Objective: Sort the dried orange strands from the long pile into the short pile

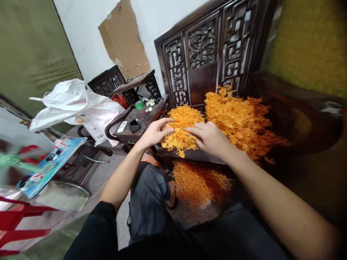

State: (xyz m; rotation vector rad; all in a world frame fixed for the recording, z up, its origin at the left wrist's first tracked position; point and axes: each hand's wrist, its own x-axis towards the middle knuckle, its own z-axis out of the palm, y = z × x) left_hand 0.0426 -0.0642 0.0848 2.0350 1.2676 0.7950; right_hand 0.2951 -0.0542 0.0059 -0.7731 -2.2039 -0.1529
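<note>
Left hand (155,133) and right hand (210,138) rest flat, fingers extended and grasping nothing, on opposite sides of the small orange pile (181,130) on the bench (200,156)

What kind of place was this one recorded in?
Probably a home room used for piecework: both hands, left hand and right hand, rest on orange plastic pieces heaped on a carved wooden bench, with a white plastic bag nearby.

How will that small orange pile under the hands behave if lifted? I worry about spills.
The small orange pile is thin tangled strands, so it probably lifts as a light, floppy clump. Some already lies on the floor, so bits likely shed.
</note>
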